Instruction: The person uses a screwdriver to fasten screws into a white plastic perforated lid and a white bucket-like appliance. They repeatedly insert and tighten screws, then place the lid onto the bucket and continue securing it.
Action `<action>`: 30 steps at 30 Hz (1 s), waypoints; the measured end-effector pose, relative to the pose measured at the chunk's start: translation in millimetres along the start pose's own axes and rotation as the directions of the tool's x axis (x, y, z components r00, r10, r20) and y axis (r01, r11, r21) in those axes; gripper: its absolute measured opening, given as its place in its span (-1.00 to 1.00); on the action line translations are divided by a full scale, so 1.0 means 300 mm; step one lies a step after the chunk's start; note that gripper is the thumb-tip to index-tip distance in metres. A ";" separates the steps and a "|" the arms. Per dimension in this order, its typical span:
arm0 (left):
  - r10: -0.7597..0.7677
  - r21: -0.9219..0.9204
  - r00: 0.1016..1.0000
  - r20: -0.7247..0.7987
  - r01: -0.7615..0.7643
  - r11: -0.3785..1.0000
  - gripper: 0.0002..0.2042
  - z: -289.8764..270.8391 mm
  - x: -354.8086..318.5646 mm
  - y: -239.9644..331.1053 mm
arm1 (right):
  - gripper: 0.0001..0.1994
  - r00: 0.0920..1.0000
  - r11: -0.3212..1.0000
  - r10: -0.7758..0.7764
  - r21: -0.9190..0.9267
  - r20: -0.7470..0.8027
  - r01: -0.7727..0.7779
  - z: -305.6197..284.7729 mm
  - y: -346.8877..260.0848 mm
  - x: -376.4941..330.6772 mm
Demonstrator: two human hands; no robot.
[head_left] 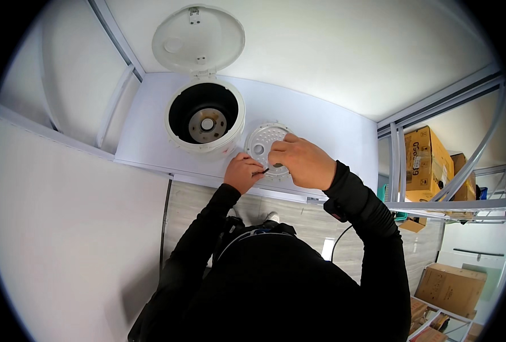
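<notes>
A white rice cooker [176, 134] stands on the table with its lid [199, 40] raised. Its inside is dark, and a round metal heating plate [199, 121] with a central knob shows at the bottom. To the right lies a round, pale, perforated disc [258, 137] with a small ring in its middle. My left hand [243, 172] is at the disc's near left edge, its fingertips closed around a small dark piece [265, 170]. Over the disc's right side is my right hand [303, 161], fingers curled closed; what they hold is mostly hidden.
The pale table [344, 142] meets a white wall behind it. On the right, a metal-framed shelf holds cardboard boxes [423, 165]. Another large carton [452, 289] stands lower right. A white panel [70, 228] borders the left, and a dark cable [337, 245] hangs below the table.
</notes>
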State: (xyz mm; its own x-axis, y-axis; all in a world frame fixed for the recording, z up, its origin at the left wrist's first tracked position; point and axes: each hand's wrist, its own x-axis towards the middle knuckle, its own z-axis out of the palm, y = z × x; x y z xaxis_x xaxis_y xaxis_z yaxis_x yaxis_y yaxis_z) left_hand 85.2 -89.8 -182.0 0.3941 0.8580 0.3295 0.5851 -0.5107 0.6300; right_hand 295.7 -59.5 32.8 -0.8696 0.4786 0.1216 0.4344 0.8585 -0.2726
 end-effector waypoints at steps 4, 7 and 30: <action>0.010 -0.016 1.000 -0.010 -0.011 1.000 -0.82 -0.001 -0.002 -0.005 | -0.70 0.979 0.977 0.204 0.056 0.022 -0.205 -0.015 -0.052 0.002; 0.007 -0.022 1.000 -0.014 -0.007 1.000 -0.82 0.004 -0.002 -0.006 | -0.66 0.921 0.924 0.382 -0.012 0.075 -0.382 0.010 -0.059 0.002; 0.004 0.029 1.000 0.023 -0.005 1.000 -0.84 -0.012 0.017 0.007 | -0.71 0.899 0.901 0.431 0.019 0.075 -0.433 0.014 -0.098 0.028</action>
State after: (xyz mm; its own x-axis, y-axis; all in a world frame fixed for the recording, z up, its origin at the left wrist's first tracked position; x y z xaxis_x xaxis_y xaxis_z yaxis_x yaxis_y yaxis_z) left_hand 85.8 -86.4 -176.5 0.4126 0.8543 0.3162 0.6036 -0.5164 0.6075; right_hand 274.8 -81.4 37.9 -0.6125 0.7865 -0.0796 0.7637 0.5627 -0.3163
